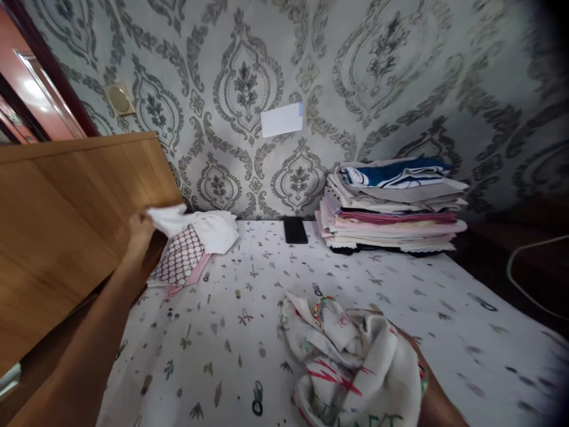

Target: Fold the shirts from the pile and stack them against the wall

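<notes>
At the far left of the bed, my left hand (141,225) is closed on the edge of a white cloth (168,219), which is pulled up and blurred. This cloth touches a small pile with a white garment (216,230), a red-and-white patterned cloth (180,258) and a pink cloth (195,271). Near me on the right lies a crumpled off-white garment (351,356) with red and green printing. My right forearm (433,379) reaches in behind it; the garment covers the hand, so its fingers are hidden.
A tall stack of folded clothes (391,207) stands against the wall at the back right. Beside it lies a black phone (295,230). A wooden panel (80,219) borders the bed's left side. The patterned bedsheet (240,332) stretches between. A white cable (518,261) hangs at right.
</notes>
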Action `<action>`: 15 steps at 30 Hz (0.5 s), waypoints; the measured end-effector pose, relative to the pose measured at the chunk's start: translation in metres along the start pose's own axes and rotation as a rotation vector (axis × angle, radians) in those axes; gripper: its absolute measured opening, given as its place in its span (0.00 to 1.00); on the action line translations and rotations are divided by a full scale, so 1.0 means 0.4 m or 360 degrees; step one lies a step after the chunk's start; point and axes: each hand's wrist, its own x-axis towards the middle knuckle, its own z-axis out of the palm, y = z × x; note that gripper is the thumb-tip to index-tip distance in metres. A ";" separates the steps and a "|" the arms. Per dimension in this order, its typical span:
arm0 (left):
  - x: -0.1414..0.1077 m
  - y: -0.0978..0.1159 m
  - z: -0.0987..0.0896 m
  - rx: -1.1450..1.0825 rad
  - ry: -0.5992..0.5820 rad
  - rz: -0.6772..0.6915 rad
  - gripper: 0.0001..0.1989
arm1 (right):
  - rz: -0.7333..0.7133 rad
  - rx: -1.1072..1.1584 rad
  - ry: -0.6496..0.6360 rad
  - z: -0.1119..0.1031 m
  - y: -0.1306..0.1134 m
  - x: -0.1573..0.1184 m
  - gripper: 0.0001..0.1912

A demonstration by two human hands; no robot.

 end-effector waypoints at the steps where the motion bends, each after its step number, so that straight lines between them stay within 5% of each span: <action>1: -0.044 -0.042 -0.024 0.0147 -0.0058 -0.0091 0.10 | 0.0006 0.0020 0.0004 0.001 -0.005 -0.001 0.13; 5: -0.155 -0.142 -0.085 0.0560 -0.0195 -0.0319 0.08 | 0.0013 0.0069 -0.0008 0.003 -0.009 -0.003 0.12; 9: -0.264 -0.071 -0.051 0.0495 -0.0298 0.0082 0.06 | -0.0118 -0.0077 -0.0071 0.025 -0.040 -0.013 0.10; 11: -0.378 0.024 -0.018 0.0083 -0.0707 0.0240 0.09 | -0.0213 -0.0229 -0.0045 0.049 -0.070 -0.020 0.14; 15: -0.671 0.216 0.020 -0.0733 -0.2167 0.0239 0.18 | -0.0399 -0.0434 0.0005 0.108 -0.134 -0.036 0.21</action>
